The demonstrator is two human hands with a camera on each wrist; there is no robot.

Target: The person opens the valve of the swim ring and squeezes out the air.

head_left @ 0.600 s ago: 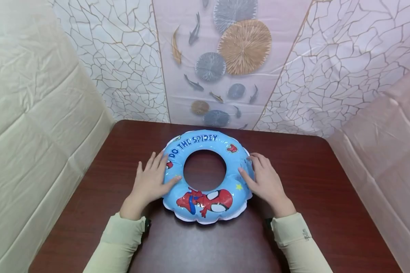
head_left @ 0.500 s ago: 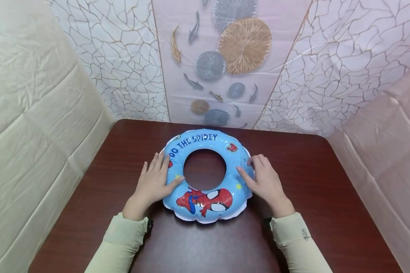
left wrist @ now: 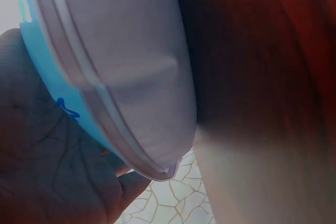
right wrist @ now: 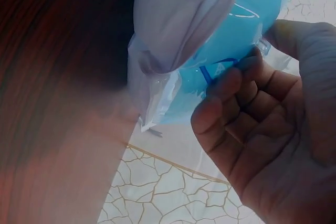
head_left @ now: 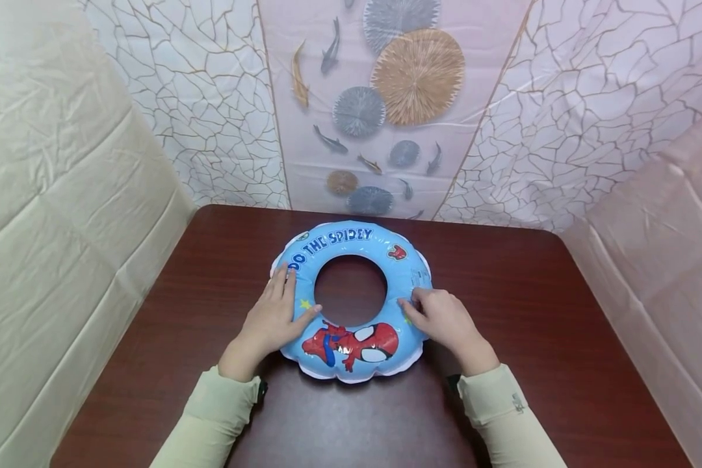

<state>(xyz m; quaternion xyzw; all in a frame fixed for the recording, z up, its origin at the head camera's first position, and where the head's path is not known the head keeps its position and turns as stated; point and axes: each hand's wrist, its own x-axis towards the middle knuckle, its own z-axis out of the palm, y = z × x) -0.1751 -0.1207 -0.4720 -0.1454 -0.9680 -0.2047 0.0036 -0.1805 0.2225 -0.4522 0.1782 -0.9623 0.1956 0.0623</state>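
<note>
A blue inflatable swim ring (head_left: 351, 244), printed with a red and blue cartoon figure and lettering, lies flat on the table. My left hand (head_left: 272, 322) rests along its left side with straight fingers, the thumb lying over the top. On the right side, my right hand (head_left: 447, 318) has curled fingers and pinches at the ring's surface. The right wrist view shows a small clear piece, perhaps a valve (right wrist: 264, 44), between thumb and forefinger. Also there, the ring's pale underside (right wrist: 168, 14) tilts up from the table. Its underside (left wrist: 126, 40) fills much of the left wrist view.
The dark reddish-brown table (head_left: 550, 312) extends around the ring. A patterned backdrop (head_left: 222, 97) with fish and round shapes stands behind its far edge. Pale fabric walls (head_left: 64, 195) rise at the left and right sides.
My right hand has drawn inward and a little nearer, its fingers curling from a spread rest on the ring into a pinch. My left hand has slid slightly right along the ring.
</note>
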